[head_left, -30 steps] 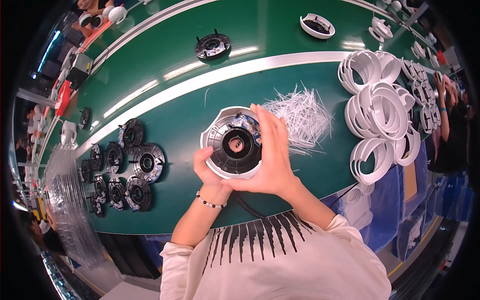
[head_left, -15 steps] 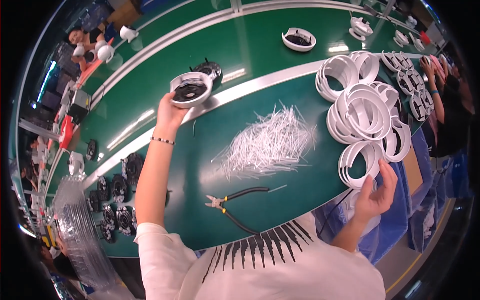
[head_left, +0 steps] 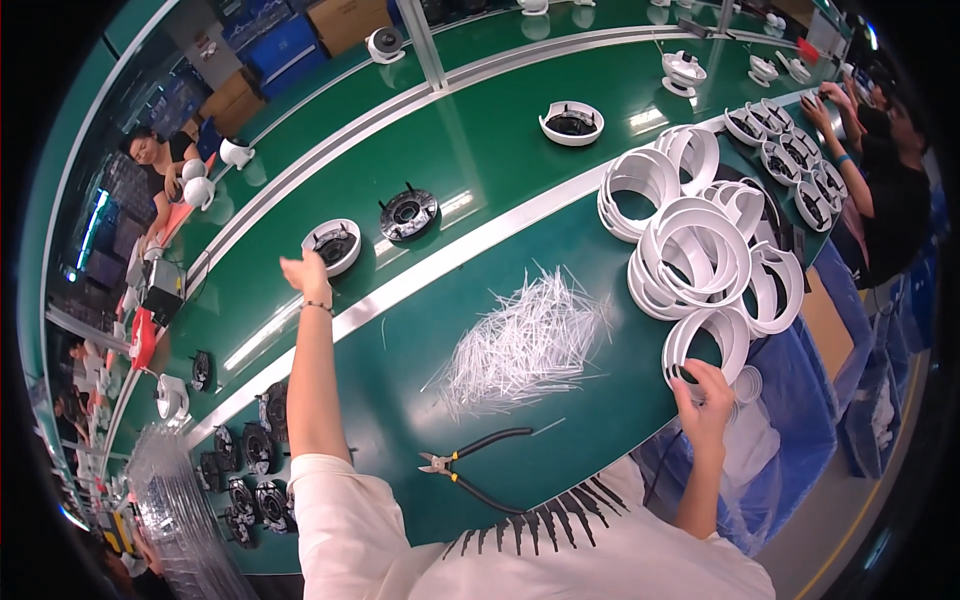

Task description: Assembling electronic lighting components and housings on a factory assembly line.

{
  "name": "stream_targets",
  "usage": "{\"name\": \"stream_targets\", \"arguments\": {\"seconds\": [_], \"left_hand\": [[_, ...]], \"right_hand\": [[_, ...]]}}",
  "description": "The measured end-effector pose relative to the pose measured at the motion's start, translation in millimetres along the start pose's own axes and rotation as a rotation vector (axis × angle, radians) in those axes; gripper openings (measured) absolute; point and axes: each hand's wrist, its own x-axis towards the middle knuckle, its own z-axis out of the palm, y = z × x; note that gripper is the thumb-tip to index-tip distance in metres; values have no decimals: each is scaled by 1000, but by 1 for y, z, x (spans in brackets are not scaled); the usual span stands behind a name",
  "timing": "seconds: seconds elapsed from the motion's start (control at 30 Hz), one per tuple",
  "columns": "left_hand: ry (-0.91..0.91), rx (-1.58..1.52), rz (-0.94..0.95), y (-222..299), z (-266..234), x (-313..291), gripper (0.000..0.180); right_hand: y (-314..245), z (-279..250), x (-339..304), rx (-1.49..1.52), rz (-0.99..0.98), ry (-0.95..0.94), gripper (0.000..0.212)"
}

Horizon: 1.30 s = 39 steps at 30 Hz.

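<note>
My left hand (head_left: 305, 274) reaches over the green conveyor with its fingers apart. It is beside a white round housing (head_left: 341, 262) that sits on the belt with a black part inside. To the right of that housing lies a black round part (head_left: 408, 213) with short upright prongs. At the right edge of the table, my right hand (head_left: 708, 398) has its fingers and thumb curled on the near rim of a white open ring (head_left: 735, 345). Part of the grip is hidden by the fingers. More white rings (head_left: 697, 255) are stacked just beyond it.
A heap of thin clear strips (head_left: 530, 340) covers mid-table. Cutting pliers (head_left: 440, 464) with black handles lie near me. Black round parts (head_left: 258, 450) are gathered at left; filled white housings (head_left: 783, 163) stand at far right. A blue-lined bin (head_left: 790, 440) is beside the table; co-workers are at both sides.
My left hand has set the white housing down on the conveyor and let go. My right hand has closed on the near ring. The view has shifted.
</note>
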Motion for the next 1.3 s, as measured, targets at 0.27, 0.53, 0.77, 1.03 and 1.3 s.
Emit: {"name": "stream_targets", "arguments": {"seconds": [0.27,0.53,0.77,1.03,1.3], "left_hand": [[-545,357,1107,105,52,-85,53],[-757,751,826,136,85,-106,68],[-802,633,773,147,73,-115,79],[-769,534,803,139,48,-105,51],[-582,-34,725,113,16,-99,28]], "right_hand": [[4,1,-1,-50,-77,97,10],[15,-20,-9,153,-125,697,14],[-81,-31,5,515,-223,448,21],[-118,5,-31,1785,288,-631,14],[-156,51,-28,2229,598,-1106,22]]}}
